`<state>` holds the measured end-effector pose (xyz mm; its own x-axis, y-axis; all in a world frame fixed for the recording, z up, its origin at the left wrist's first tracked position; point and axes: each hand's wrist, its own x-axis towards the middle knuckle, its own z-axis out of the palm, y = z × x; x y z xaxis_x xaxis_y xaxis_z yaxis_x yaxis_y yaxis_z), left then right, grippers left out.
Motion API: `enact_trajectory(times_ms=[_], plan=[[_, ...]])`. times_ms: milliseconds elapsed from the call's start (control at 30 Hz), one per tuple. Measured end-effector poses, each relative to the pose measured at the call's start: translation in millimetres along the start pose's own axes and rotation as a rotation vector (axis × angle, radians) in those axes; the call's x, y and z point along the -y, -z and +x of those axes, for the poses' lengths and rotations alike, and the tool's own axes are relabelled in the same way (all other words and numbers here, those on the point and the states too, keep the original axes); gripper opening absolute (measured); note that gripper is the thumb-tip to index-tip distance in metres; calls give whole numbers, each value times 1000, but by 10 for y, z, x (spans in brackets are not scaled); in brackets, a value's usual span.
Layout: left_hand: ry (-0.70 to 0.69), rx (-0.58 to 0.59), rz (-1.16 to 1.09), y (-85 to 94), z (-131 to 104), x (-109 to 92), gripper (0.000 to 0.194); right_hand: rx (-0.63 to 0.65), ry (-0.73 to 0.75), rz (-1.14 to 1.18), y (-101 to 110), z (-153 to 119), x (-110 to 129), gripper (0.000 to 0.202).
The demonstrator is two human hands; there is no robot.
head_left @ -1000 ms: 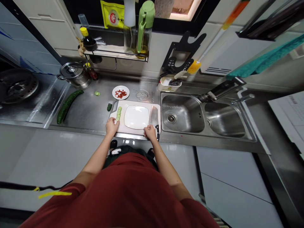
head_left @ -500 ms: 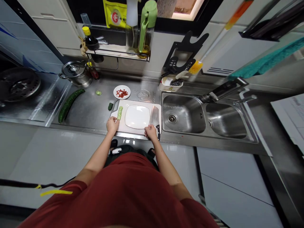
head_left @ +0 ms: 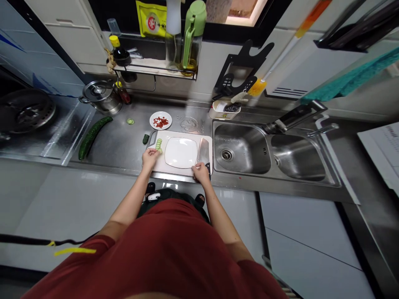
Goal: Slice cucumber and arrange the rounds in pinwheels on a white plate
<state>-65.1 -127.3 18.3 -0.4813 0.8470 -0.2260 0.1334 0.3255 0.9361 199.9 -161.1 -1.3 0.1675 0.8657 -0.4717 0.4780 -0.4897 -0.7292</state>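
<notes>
A white plate point(head_left: 181, 153) lies on the cutting board point(head_left: 174, 171), and my right hand point(head_left: 201, 171) pinches its near right corner. My left hand point(head_left: 150, 158) is closed at the near end of a short row of cucumber slices point(head_left: 158, 143), its fingertips on a slice there. A kitchen knife point(head_left: 203, 150) rests along the board's right side, its black handle partly behind my right hand. Beyond the board stands a small dish of chopped red pieces point(head_left: 161, 121). A cucumber end piece point(head_left: 145, 139) sits just left of the board.
A whole cucumber point(head_left: 93, 137) lies on the steel counter to the left, near a lidded pot point(head_left: 102, 96). The double sink point(head_left: 241, 147) adjoins the board on the right. Bottles stand on a wall shelf point(head_left: 152, 69) above the counter.
My left hand has moved slightly away from me, along the cucumber slices, covering more of the row's near end. My right hand stays at the plate's corner, shifted only a little.
</notes>
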Motion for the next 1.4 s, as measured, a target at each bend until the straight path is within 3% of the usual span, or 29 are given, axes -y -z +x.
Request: enact_trajectory(times_ms=[67,167,333,533,667,800,967,1167,1400], plan=[[20,69,-129,-51,-16,-197,28,-141,126,-163,107,-37,102,15],[-27,179,-262,-129,-87,-521,32,-228,286,-136,250,-92,376,16],[-117,294,-373,-224,-284,-982,30,-241,565,120,410,-227,981,20],[-282,351,-365,-243,-497,-1317,29,-188,793,212,549,-431,1471,22],[-362,379,-331,-259,-582,-1409,28,-135,911,160,570,-461,1596,22],[-358,415,-322,-294,-613,-1423,29,-108,946,124,529,-434,1631,17],[-318,278,-356,-310,-594,-1370,32,-132,921,202,506,-401,1636,21],[-11,579,-279,-332,-603,-1345,45,-144,947,230,532,-382,1623,22],[79,605,-316,-413,-575,-1423,43,-133,1006,167,537,-334,1566,20]])
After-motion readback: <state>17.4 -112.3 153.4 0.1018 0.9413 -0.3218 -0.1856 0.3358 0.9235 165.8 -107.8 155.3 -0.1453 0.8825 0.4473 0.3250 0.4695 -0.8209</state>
